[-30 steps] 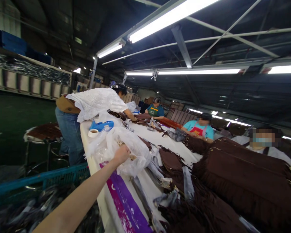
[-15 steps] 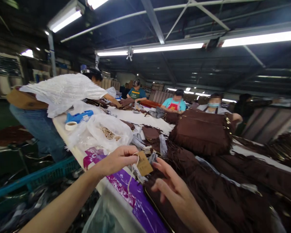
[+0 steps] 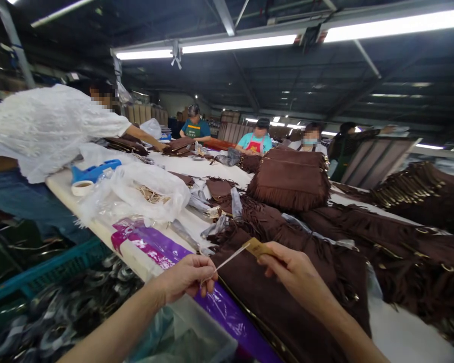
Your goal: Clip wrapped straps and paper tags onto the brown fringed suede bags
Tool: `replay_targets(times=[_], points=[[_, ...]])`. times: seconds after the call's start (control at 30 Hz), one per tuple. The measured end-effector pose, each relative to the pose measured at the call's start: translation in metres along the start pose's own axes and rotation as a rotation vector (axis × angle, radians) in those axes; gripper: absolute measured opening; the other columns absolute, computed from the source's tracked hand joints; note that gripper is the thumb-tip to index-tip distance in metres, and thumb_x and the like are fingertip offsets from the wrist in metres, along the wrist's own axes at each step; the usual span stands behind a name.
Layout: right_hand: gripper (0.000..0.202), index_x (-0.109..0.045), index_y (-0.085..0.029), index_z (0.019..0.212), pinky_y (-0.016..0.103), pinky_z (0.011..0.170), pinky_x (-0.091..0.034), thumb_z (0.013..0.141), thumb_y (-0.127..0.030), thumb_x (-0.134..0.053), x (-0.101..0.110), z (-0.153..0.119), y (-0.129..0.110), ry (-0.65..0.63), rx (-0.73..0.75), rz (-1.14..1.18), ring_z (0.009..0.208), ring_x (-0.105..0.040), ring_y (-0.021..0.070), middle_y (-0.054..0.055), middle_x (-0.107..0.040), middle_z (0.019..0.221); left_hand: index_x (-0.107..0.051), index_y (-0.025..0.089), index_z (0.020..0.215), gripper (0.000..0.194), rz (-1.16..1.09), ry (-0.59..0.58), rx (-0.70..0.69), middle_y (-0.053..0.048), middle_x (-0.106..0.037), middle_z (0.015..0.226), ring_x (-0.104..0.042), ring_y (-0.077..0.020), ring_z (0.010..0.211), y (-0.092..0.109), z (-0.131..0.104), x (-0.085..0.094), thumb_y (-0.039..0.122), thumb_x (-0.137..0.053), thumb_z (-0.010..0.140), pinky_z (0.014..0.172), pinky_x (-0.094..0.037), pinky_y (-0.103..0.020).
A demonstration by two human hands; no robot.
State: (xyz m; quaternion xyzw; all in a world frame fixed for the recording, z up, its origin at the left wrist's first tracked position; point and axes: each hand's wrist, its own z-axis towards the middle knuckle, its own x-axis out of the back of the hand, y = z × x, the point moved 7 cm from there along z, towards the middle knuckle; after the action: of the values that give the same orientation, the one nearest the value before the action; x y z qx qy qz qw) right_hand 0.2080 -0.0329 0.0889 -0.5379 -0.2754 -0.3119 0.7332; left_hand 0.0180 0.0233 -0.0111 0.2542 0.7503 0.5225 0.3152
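A small tan hang tag (image 3: pixel 258 247) is pinched between the thumb and fingers of my right hand (image 3: pixel 287 264). From the tag a pale string (image 3: pixel 231 257) runs taut to my left hand (image 3: pixel 191 276), whose fingers are closed on its other end. Both hands hover over a dark brown fringed bag (image 3: pixel 245 282) that lies flat, a gold zipper along its near edge. Under my left hand is a purple printed plastic sheet (image 3: pixel 166 247) on the table edge. A clear plastic bag (image 3: pixel 117 184) with more tags and strings inside sits beyond it.
A tape roll (image 3: pixel 82 188) and a blue tape dispenser (image 3: pixel 94 170) lie at the left table edge. A teal crate (image 3: pixel 60 264) stands below. Brown fringed bags (image 3: pixel 291 176) are piled ahead and right. Several people work around the table.
The tag has passed from my left hand to my right. My hands have drawn apart, stretching the string between them. The view has turned right.
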Motion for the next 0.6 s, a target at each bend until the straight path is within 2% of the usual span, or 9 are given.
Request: replay_targets(times=[0.1, 0.13, 0.2, 0.27, 0.33, 0.4, 0.47, 0.53, 0.6], points=[[0.024, -0.066, -0.024, 0.083, 0.027, 0.056, -0.044, 0.09, -0.03, -0.044, -0.003, -0.022, 0.027, -0.12, -0.007, -0.158, 0.058, -0.062, 0.0191, -0.001, -0.062, 0.06, -0.058, 0.014, 0.074, 0.029, 0.057, 0.132, -0.023, 0.002, -0.061, 0.057, -0.048, -0.0065, 0.045, -0.007, -0.001, 0.018, 0.038, -0.072, 0.064, 0.04, -0.022, -0.017], [0.024, -0.068, -0.025, 0.084, 0.029, 0.059, -0.046, 0.089, -0.029, -0.044, -0.005, -0.028, 0.034, -0.131, 0.003, -0.201, 0.062, -0.064, 0.0208, 0.001, -0.066, 0.065, -0.058, 0.014, 0.074, 0.026, 0.089, 0.159, -0.039, 0.002, -0.061, 0.056, -0.048, -0.0068, 0.045, -0.007, -0.001, 0.02, 0.034, -0.07, 0.063, 0.041, -0.025, -0.017], [0.024, -0.071, -0.025, 0.092, 0.035, 0.072, -0.052, 0.085, -0.028, -0.048, -0.008, -0.037, 0.037, -0.059, 0.047, -0.227, 0.083, -0.067, 0.0261, 0.007, -0.072, 0.09, -0.058, 0.015, 0.077, 0.02, 0.165, 0.171, -0.082, 0.004, -0.06, 0.055, -0.048, -0.0073, 0.045, -0.001, -0.001, 0.018, 0.029, -0.067, 0.065, 0.043, -0.029, -0.017], [0.031, -0.069, -0.023, 0.109, 0.041, 0.09, -0.05, 0.085, -0.028, -0.051, -0.015, -0.039, 0.027, 0.048, 0.07, -0.1, 0.11, -0.06, 0.0299, 0.011, -0.065, 0.12, -0.057, 0.016, 0.077, 0.015, 0.251, 0.145, -0.136, 0.005, -0.059, 0.054, -0.046, -0.007, 0.045, 0.012, 0.001, 0.008, 0.026, -0.064, 0.068, 0.044, -0.031, -0.018], [0.041, -0.06, -0.022, 0.127, 0.041, 0.094, -0.051, 0.087, -0.031, -0.052, -0.033, -0.032, 0.011, 0.047, 0.005, 0.198, 0.122, -0.053, 0.0288, 0.011, -0.056, 0.133, -0.058, 0.016, 0.077, 0.011, 0.316, 0.104, -0.222, 0.005, -0.058, 0.056, -0.047, -0.0071, 0.048, 0.03, 0.004, -0.006, 0.023, -0.062, 0.071, 0.047, -0.033, -0.018], [0.053, -0.047, -0.023, 0.138, 0.037, 0.084, -0.056, 0.088, -0.035, -0.055, -0.062, -0.018, -0.007, -0.064, -0.101, 0.598, 0.115, -0.058, 0.0264, 0.011, -0.057, 0.131, -0.058, 0.015, 0.077, 0.007, 0.336, 0.064, -0.317, 0.004, -0.057, 0.059, -0.049, -0.0078, 0.053, 0.049, 0.009, -0.016, 0.021, -0.061, 0.073, 0.05, -0.035, -0.018], [0.057, -0.047, -0.022, 0.135, 0.032, 0.069, -0.059, 0.084, -0.041, -0.061, -0.086, -0.001, -0.019, -0.137, -0.169, 0.868, 0.088, -0.067, 0.022, 0.008, -0.066, 0.109, -0.057, 0.016, 0.078, 0.007, 0.321, 0.045, -0.366, 0.004, -0.056, 0.06, -0.05, -0.0085, 0.054, 0.062, 0.015, -0.016, 0.02, -0.06, 0.074, 0.051, -0.037, -0.019], [0.043, -0.059, -0.019, 0.116, 0.024, 0.05, -0.053, 0.081, -0.045, -0.063, -0.098, 0.015, -0.017, -0.128, -0.194, 0.901, 0.055, -0.059, 0.0144, 0.0, -0.064, 0.077, -0.056, 0.016, 0.079, 0.007, 0.336, 0.068, -0.382, 0.005, -0.055, 0.058, -0.048, -0.0088, 0.052, 0.068, 0.019, -0.005, 0.022, -0.059, 0.078, 0.05, -0.037, -0.019], [0.026, -0.064, -0.018, 0.089, 0.02, 0.04, -0.041, 0.081, -0.043, -0.061, -0.101, 0.029, -0.002, -0.074, -0.171, 0.737, 0.041, -0.046, 0.01, -0.005, -0.054, 0.058, -0.056, 0.017, 0.08, 0.008, 0.451, 0.128, -0.429, 0.004, -0.056, 0.061, -0.05, -0.0103, 0.055, 0.069, 0.02, 0.011, 0.024, -0.054, 0.084, 0.055, -0.039, -0.021]])
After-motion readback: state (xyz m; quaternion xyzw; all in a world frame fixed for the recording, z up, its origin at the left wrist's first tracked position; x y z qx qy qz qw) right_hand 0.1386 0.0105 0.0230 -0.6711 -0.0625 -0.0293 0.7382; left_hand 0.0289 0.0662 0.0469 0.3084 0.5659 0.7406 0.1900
